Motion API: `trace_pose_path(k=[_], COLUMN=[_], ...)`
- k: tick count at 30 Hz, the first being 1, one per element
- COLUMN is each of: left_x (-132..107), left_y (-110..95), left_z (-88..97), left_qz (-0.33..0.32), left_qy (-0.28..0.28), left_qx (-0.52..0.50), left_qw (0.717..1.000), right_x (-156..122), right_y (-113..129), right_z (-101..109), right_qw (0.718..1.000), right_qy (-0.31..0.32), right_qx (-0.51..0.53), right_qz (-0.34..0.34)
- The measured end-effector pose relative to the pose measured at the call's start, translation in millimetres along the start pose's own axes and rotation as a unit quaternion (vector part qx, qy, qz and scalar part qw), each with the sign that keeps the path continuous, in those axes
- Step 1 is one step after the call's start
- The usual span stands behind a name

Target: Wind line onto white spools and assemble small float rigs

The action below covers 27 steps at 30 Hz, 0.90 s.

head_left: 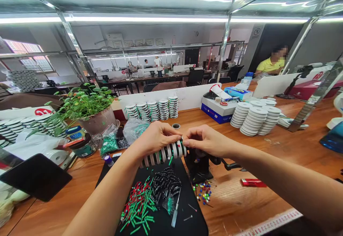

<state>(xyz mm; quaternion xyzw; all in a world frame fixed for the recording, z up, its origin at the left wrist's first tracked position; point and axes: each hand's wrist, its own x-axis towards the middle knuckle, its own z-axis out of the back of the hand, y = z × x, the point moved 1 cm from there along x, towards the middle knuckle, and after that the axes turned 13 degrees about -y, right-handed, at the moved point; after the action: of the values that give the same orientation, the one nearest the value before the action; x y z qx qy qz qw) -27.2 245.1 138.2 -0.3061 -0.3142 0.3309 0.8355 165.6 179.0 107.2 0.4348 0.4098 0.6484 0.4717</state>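
Your left hand [157,137] grips the spool row [163,153] from above; it runs sideways to your right hand [205,141], which pinches its end.

Pretty sure anyone would call my spot a small assembly workshop: long wooden workbench [241,200], strip lights [134,19] on a metal frame overhead, stacks of white spools [254,119] everywhere, more bench rows [150,77] behind, and a co-worker [269,65] seated next door.
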Motion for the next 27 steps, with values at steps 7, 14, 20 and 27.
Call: trace_pose_path(k=[7, 14, 20, 27], left_x=[3.2, 1.9, 1.7, 1.9], left_y=[1.6, 1.2, -1.6, -4.5], left_z=[-0.4, 0.0, 0.7, 0.7], left_qz=[0.019, 0.009, 0.018, 0.010], left_qy=[0.017, 0.016, 0.017, 0.015], left_qx=[-0.017, -0.010, -0.018, -0.003], left_qw=[1.000, 1.000, 1.000, 1.000], right_x=[7.2, 6.5, -4.8, 2.9], right_y=[6.3, 8.4, 3.8, 3.4], right_z=[11.9, 12.8, 6.6, 14.2], right_qw=[0.991, 0.983, 0.978, 0.991], right_qy=[0.075, 0.066, 0.007, 0.057], right_qx=[-0.096, -0.143, -0.155, -0.089], right_qz=[0.047, 0.094, 0.138, 0.080])
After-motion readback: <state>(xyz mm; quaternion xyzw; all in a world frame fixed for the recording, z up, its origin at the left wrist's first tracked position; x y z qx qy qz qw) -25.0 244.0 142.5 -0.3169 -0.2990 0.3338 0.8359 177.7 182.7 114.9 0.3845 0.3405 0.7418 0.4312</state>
